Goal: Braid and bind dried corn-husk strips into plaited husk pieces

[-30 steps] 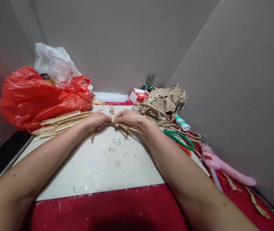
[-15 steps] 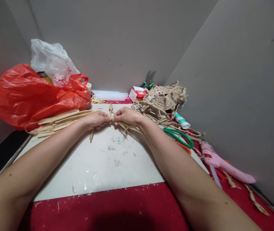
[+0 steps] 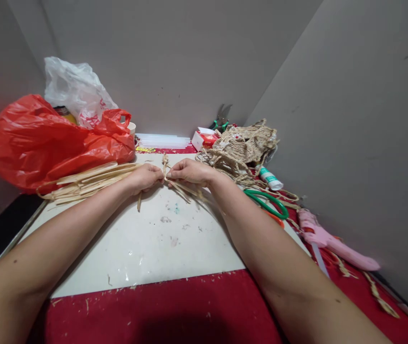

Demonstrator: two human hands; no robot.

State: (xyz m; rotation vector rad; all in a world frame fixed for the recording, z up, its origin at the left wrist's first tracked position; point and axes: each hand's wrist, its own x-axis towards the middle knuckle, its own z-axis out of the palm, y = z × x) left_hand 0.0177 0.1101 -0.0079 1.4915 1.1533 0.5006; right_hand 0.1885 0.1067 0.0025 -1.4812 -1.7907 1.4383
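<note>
- At the near side of the desk (image 3: 146,253), red cloth (image 3: 128,315) runs along the edge, dotted with pale scraps; a pink glue gun (image 3: 333,241) lies to the right.
- Further in, loose strands (image 3: 179,190) splay below the right hand (image 3: 189,171). Half a second ago they were arranged differently; now one bunch slants out, and another is blurred towards the right forearm.
- Just beyond, the right hand pinches the strands between thumb and finger, and the left hand (image 3: 148,177) is closed, its fingertips on the other side of the same piece. A little more gap shows between the fingertips than before. I judge that the strands are being rearranged, so the crossing between the hands is not yet settled.
- To the left, flat straw strips (image 3: 82,184) lie in a bundle near the left forearm.
- Beyond the fingers, the knotted end (image 3: 165,160) of the piece points away; it has stayed in nearly the same spot.
- Behind, a rope pile (image 3: 247,143) sits right, a red bag (image 3: 46,143) left, with clear sticks (image 3: 162,141) between.
</note>
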